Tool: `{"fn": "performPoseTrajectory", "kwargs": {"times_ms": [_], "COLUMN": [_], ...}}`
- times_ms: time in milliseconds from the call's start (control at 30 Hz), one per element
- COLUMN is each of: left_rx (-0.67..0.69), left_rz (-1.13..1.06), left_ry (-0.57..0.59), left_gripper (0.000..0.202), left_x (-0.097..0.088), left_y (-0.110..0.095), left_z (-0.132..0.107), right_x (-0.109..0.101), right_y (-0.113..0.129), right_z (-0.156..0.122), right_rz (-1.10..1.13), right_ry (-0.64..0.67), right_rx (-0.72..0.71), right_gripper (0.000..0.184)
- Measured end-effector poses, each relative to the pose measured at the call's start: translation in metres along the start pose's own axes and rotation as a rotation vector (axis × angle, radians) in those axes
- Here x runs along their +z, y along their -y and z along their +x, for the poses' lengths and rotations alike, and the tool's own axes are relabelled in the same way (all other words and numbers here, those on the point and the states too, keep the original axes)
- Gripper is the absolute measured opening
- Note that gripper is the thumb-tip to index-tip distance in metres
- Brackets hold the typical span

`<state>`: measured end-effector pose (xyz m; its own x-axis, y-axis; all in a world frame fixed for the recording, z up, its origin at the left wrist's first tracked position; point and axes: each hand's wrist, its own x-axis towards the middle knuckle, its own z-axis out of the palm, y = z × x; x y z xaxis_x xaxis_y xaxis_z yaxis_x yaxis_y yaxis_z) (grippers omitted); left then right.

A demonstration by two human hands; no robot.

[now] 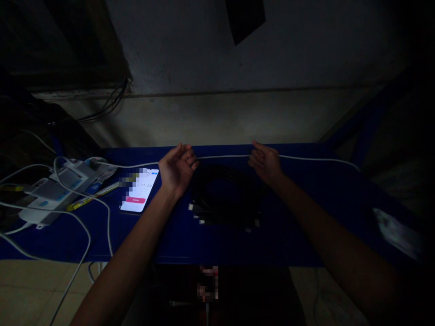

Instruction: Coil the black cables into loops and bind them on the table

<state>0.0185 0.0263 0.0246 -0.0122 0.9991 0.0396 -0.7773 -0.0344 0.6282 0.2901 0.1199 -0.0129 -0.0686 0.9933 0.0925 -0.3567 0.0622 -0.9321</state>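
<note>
My left hand (178,170) is above the back part of the blue table, palm partly turned up, fingers loosely curled with nothing visible in them. Across from it, my right hand (265,164) is closed in a loose fist, thumb uppermost, and no object shows in it. A thin white cable (222,156) runs along the back of the table and passes behind both hands; neither is seen gripping it. Between my forearms lies a coiled bundle of black cables (226,213) with light metal plugs at its front. A lit phone (136,194) rests beside my left wrist.
At the left sit a white power strip (64,192) with chargers and loose white cords, and a yellow strip-like item (95,195). A pale, blurred packet (397,233) lies at the right. Behind the blue table (210,244) stands a wall (220,117).
</note>
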Motion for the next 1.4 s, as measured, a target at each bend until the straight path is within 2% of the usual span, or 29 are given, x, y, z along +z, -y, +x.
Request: {"fn": "performPoseTrajectory", "kwargs": {"times_ms": [1400], "left_rx": [-0.003], "left_rz": [0.038], "left_ry": [-0.025], "left_gripper": [0.023], "left_x": [0.0026], "left_y": [-0.0014], "left_z": [-0.0022], "right_x": [-0.0003], "right_y": [0.0003], "right_z": [-0.0007], "right_rz": [-0.06], "right_ry": [0.009], "right_rx": [-0.022], "right_gripper": [0.059]}}
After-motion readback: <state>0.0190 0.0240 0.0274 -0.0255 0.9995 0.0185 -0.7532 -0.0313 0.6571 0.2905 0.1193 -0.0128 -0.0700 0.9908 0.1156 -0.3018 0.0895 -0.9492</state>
